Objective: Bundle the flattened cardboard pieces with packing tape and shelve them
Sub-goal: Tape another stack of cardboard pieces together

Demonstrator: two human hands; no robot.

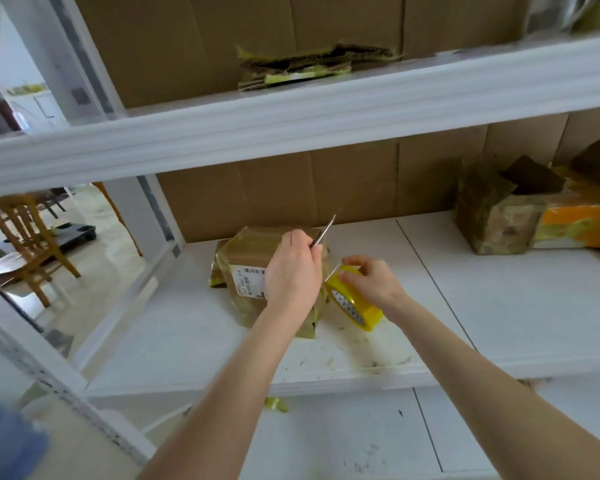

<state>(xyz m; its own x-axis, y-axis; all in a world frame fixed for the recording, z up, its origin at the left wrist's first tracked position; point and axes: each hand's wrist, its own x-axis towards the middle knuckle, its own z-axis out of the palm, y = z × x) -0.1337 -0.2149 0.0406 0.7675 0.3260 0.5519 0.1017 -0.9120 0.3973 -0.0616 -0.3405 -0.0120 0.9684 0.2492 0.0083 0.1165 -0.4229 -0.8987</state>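
As left hand [293,271] grips a blade [324,232] and right hand [371,278] tape [357,306], cardboard [250,251] sits on a white shelf [499,306].

On the middle shelf [499,299] we find the bundle [248,247] toward the back, our left hand [291,271] before it gripping a blade [324,230]. The tape [355,306], in our right hand [373,282], sits just right of it. Boxes [496,216] stand far right; more cardboard [309,65] lies on the upper shelf [326,109].

The white label [248,282] on the cardboard bundle [257,247] carries a barcode; its print is too blurred to read.
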